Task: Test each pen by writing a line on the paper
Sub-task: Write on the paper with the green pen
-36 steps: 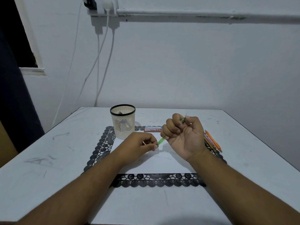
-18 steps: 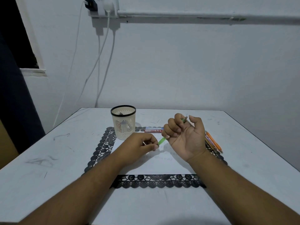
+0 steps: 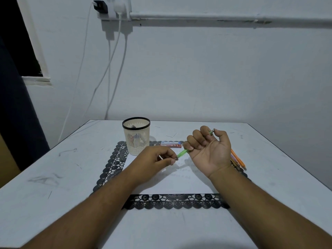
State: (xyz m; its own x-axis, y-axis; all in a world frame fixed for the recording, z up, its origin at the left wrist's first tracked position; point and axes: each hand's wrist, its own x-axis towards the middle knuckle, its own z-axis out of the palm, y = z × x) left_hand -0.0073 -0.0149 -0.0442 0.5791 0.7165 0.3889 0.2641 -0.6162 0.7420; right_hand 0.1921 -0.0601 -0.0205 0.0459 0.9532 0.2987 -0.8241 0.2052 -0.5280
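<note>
A green pen (image 3: pixel 182 153) is gripped in my right hand (image 3: pixel 208 150), palm up, fingers curled round the barrel; its silver end sticks out by the thumb. My left hand (image 3: pixel 156 159) pinches the pen's lower tip end between thumb and fingers. Both hands hover over the white paper (image 3: pixel 172 184), which lies on a black lace mat (image 3: pixel 172 202) and carries faint written lines. Several orange and other pens (image 3: pixel 238 161) lie to the right of my right hand, partly hidden by it.
A cream mesh pen cup (image 3: pixel 136 136) with a black rim stands at the mat's far left corner, holding a few items. A red-and-blue flat pack (image 3: pixel 171 144) lies behind the hands. The white table (image 3: pixel 53 177) meets the wall, where cables hang.
My right thumb has opened slightly away from the pen's top end. Both hands stay in nearly the same place.
</note>
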